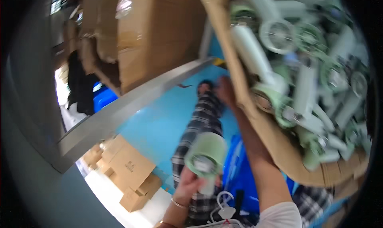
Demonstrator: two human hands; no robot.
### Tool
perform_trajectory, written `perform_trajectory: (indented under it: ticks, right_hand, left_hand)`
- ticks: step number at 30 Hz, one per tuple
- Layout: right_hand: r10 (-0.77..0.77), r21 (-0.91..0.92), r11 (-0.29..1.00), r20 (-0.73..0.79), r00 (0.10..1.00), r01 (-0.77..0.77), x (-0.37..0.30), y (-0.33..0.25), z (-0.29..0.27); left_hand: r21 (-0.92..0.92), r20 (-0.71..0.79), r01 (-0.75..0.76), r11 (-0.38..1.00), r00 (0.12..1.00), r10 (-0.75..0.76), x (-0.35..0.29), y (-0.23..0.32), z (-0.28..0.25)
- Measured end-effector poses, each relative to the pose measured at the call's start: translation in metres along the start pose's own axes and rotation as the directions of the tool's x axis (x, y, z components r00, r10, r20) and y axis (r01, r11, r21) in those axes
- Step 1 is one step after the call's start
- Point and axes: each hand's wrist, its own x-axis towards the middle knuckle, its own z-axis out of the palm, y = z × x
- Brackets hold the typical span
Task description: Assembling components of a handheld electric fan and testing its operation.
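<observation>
Low in the middle, my left hand (190, 185) is closed around a pale green handheld fan (206, 154), its round head pointing up and away from me. The fan is slightly blurred. My right arm stretches forward along the outer side of a large cardboard carton (293, 168). At its end my right hand (226, 91) is beside the carton's left wall, smeared by motion, so its fingers do not show clearly. Inside the carton lies a jumbled heap of similar pale green and whitish fans (305, 84), some showing round grilles, others their handles.
Tall brown cartons (159, 40) stand at upper left behind a grey metal rail (135, 104). Small cardboard boxes (129, 166) sit at lower left on a white surface. A blue bag-like thing (241, 172) lies by my leg, above the light blue floor (149, 128).
</observation>
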Motion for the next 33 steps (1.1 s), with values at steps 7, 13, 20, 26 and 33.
perform_trajectory:
  ticks: [7,13,20,26,33]
  right_hand:
    - [-0.081,0.299,0.951,0.472,0.878,-0.073,-0.08,-0.155,-0.17]
    - [-0.283,0.229,0.955,0.502,0.817,0.19,-0.111,-0.286,-0.393]
    - [-0.291,0.456,0.886,0.41,0.865,0.082,-0.156,-0.313,-0.471]
    - [-0.15,0.832,0.515,0.325,0.934,-0.207,-0.227,-0.295,-0.446]
    - [-0.042,0.938,0.325,0.139,0.989,-0.118,-0.283,-0.312,-0.43]
  left_hand:
    - [0.086,0.041,-0.292,0.953,0.956,0.29,-0.022,0.016,0.058]
    - [0.053,0.243,-0.419,0.906,0.886,0.395,-0.089,0.034,0.072]
    - [-0.029,0.527,-0.478,0.878,0.739,0.419,-0.123,0.011,0.098]
    - [-0.069,0.564,-0.501,0.862,0.694,0.448,-0.149,-0.026,0.092]
    - [-0.138,0.471,-0.598,0.79,0.662,0.583,-0.201,-0.059,0.074]
